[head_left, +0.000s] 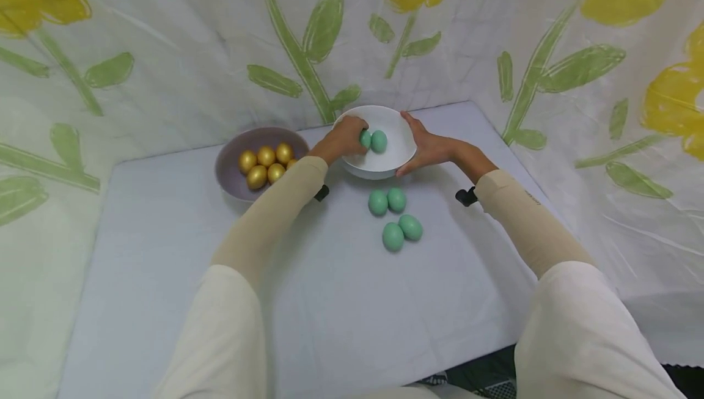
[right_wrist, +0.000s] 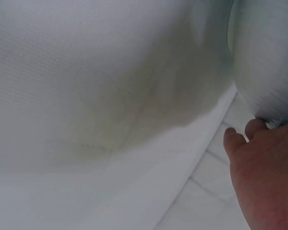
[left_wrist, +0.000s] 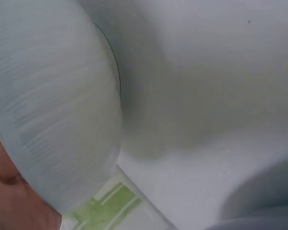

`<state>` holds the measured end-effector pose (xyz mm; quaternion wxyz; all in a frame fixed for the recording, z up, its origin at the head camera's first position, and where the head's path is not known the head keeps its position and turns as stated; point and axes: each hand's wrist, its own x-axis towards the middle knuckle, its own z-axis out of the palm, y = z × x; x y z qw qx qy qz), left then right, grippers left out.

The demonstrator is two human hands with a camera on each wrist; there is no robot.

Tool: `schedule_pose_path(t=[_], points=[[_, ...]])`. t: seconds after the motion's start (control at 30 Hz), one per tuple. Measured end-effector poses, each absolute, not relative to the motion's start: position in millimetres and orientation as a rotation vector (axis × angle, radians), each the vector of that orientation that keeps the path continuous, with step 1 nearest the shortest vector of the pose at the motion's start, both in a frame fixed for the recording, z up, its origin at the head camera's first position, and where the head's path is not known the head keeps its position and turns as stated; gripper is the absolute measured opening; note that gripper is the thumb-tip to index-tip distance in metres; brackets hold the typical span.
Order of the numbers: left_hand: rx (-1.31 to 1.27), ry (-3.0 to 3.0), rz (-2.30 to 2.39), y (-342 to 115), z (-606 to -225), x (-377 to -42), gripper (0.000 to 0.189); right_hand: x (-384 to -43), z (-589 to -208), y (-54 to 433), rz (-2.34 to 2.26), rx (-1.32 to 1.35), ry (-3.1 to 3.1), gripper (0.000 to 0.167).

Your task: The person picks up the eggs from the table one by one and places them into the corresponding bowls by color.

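Observation:
A white bowl (head_left: pixel 393 127) stands near the back edge of the table. My left hand (head_left: pixel 348 136) reaches over its left rim and pinches a green egg (head_left: pixel 365 139), partly hidden by the fingers. Beside that egg, touching or nearly so, lies a second green egg (head_left: pixel 379 142) inside the bowl. On the bowl's right side my right hand (head_left: pixel 431 145) grips the wall, thumb at the front and fingers toward the back. The bowl's outside (left_wrist: pixel 62 105) fills much of the left wrist view. In the right wrist view, fingers (right_wrist: pixel 235 140) lie against the bowl.
Several more green eggs (head_left: pixel 393 236) lie in two pairs on the white table (head_left: pixel 324 313), in front of the bowl. To the left stands a purple-grey bowl (head_left: pixel 228 170) with several golden eggs (head_left: pixel 256 177), partly behind my left forearm. A flower-printed curtain (head_left: pixel 192 69) hangs behind.

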<state>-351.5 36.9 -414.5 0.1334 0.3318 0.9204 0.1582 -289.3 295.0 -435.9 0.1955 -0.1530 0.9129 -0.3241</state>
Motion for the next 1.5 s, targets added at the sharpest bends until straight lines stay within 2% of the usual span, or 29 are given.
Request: schedule_pose_path(t=[1.0, 1.2, 1.5], points=[[0.981, 2.718, 0.349, 28, -414, -340, 0.068, -289, -433, 284, -0.881, -0.428, 2.557, 0.152], [0.986, 2.697, 0.515, 16, -405, -329, 0.067, -288, -433, 286, -0.878, -0.409, 2.557, 0.151], [1.247, 2.593, 1.063, -5, -392, -291, 0.057, -288, -434, 294, -0.853, -0.404, 2.560, 0.150]])
